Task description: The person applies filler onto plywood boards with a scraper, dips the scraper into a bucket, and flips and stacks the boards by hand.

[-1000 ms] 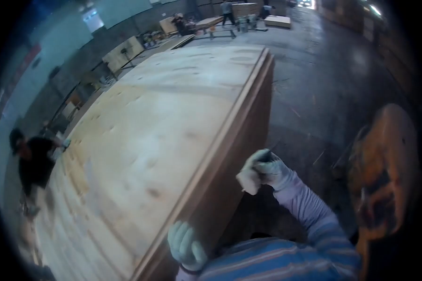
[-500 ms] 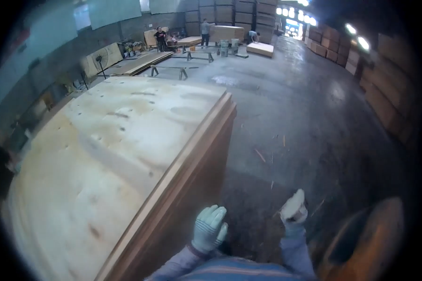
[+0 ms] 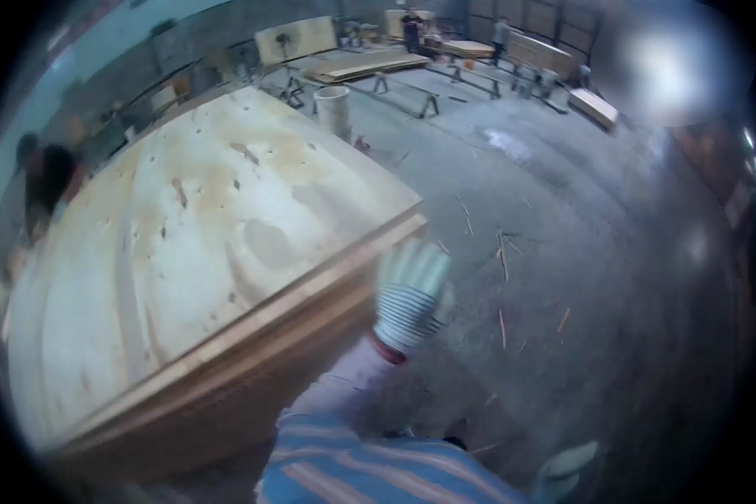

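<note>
At the right-hand corner of a broad, layered stack of pale plywood sheets (image 3: 202,244), a fresh shift from half a second ago: left hand, in a white knitted glove with a dark-striped cuff (image 3: 410,290), now up by the corner instead of low beside the stack's side. Stretched out at the fingers, slightly parted, clasping nothing visible; cannot tell through the blur whether touching the wood. Right hand, in a pale glove (image 3: 569,462), now down at the bottom edge of the view, well apart from the stack; too smeared to tell whether empty or gripping. Judging by this, attention now on the corner, with no sheet visibly raised.

Across the left half of the view, the stack itself: top face cream, washed with tan, marked by dark knots and dull grey patches; near edge slanting, banded light above and brown below.

Just beyond the far edge, a tall off-white bucket (image 3: 333,113), newly in sight. At the left edge, a blurred person in dark clothing (image 3: 55,181), close to the sheets. Farther out, grey concrete floor (image 3: 596,252) strewn with thin wooden splinters (image 3: 503,256), then low dark trestles (image 3: 405,94) and a flat pile of tan boards (image 3: 365,65).
</note>
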### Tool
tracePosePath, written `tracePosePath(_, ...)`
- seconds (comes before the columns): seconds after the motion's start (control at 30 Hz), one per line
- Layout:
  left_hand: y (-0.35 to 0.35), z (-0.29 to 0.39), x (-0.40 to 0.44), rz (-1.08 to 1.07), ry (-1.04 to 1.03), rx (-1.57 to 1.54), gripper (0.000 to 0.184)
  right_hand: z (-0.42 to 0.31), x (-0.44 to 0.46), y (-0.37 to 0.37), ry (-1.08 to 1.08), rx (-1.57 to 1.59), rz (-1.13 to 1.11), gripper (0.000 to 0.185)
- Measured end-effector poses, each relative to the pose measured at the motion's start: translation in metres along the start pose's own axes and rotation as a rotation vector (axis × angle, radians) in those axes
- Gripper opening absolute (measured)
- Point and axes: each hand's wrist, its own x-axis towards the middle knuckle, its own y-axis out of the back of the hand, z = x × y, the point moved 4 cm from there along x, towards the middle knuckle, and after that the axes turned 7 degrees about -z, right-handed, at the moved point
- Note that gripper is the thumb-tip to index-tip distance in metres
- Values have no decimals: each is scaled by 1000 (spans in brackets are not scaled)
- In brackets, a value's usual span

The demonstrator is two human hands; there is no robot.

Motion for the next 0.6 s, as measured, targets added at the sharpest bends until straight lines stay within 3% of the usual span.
tracePosePath(0.03, -7, -8, 19, -93, 166, 81, 46, -7, 42, 17, -56, -5, -44, 46)
tracePosePath(0.1, -25, -28, 30, 247, 240, 318, 45, -2, 137, 42, -180, -33, -167, 46)
tracePosePath(0.17, -40, -37, 48, 190, 370, 445, 46, 18, 240, 67, -334, -110, -400, 46)
tracePosePath(0.23, -41, -31, 57, 66, 482, 485, 47, 64, 332, -27, -513, -43, -328, 37)
tracePosePath(0.3, -49, -35, 58, 123, 496, 546, 46, 107, 408, -98, -664, -108, -357, 30)
tracePosePath(0.37, -48, -32, 62, 130, 529, 561, 44, 154, 486, -108, -616, -530, -319, 26)
tracePosePath(0.5, -49, -37, 67, 116, 588, 574, 40, 259, 604, -198, -454, -917, -810, 22)
tracePosePath(0.53, -48, -43, 71, 152, 583, 620, 41, 292, 621, -228, -415, -819, -876, 22)
tracePosePath(0.6, -54, -37, 66, 160, 668, 649, 41, 341, 634, -297, -589, -827, -1029, 21)
